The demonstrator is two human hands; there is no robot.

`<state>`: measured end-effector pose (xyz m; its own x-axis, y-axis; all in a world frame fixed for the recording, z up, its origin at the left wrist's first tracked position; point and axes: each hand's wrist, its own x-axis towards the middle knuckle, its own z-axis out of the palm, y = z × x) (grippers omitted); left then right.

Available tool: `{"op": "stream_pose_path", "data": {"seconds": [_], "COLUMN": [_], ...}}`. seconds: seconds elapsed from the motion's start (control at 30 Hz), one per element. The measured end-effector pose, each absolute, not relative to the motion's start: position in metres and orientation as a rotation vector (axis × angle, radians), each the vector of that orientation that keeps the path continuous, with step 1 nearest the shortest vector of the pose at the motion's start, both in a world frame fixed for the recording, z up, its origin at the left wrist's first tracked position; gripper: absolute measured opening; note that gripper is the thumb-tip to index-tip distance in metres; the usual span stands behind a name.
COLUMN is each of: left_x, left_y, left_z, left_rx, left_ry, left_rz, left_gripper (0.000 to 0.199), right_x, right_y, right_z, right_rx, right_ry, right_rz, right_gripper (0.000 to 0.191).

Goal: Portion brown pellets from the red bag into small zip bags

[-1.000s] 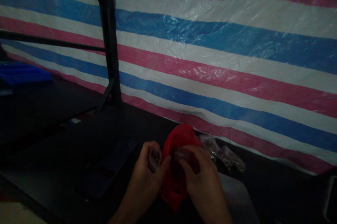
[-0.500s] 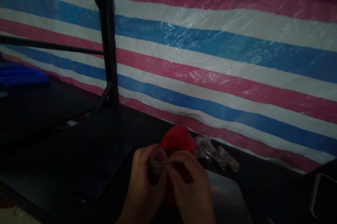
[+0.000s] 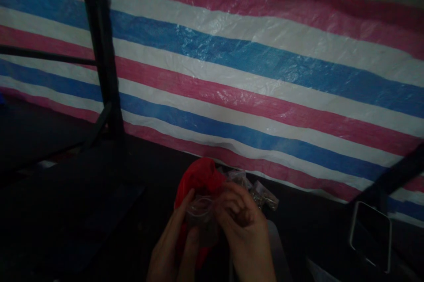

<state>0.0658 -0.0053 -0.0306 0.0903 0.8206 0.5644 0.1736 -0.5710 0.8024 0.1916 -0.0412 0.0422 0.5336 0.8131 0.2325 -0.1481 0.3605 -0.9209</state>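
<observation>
The desk [image 3: 154, 165] ends at 12 o'clock; left hand [image 3: 165, 249] fingers clamp the clear bag [image 3: 208, 229], mouth up, long axis 6-to-12; right hand [image 3: 247, 226] fingers curl at its 2 o'clock, grip unclear.

Head-worn view, forward and down

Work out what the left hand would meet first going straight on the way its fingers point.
Probably the red bag, which lies beyond the left hand and the clear bag it holds; the dim picture leaves unclear whether hand and red bag touch.
</observation>
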Motion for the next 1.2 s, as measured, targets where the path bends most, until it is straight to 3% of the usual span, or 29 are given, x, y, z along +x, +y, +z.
{"op": "stream_pose_path", "data": {"seconds": [0.27,0.57,0.83,1.03,1.2], "left_x": [0.075,0.074,0.076,0.073,0.072], "left_y": [0.002,0.006,0.011,0.014,0.015], "left_z": [0.001,0.007,0.000,-0.011,-0.008], "left_rx": [1.244,1.181,1.182,1.299,1.300], "left_ry": [1.166,1.185,1.209,1.173,1.185], "left_rz": [1.377,1.329,1.345,1.272,1.327], "left_gripper": [0.046,0.053,0.072,0.057,0.055], "right_x": [0.197,0.193,0.189,0.189,0.190], "right_y": [-0.036,-0.035,-0.028,-0.025,-0.022], "right_z": [0.034,0.025,0.019,0.020,0.019], "right_rx": [-1.070,-1.174,-1.165,-1.155,-1.090], "right_ry": [-0.754,-0.818,-0.788,-0.772,-0.781], "right_rz": [0.746,0.634,0.625,0.586,0.633], "right_gripper": [0.041,0.028,0.034,0.028,0.037]}}
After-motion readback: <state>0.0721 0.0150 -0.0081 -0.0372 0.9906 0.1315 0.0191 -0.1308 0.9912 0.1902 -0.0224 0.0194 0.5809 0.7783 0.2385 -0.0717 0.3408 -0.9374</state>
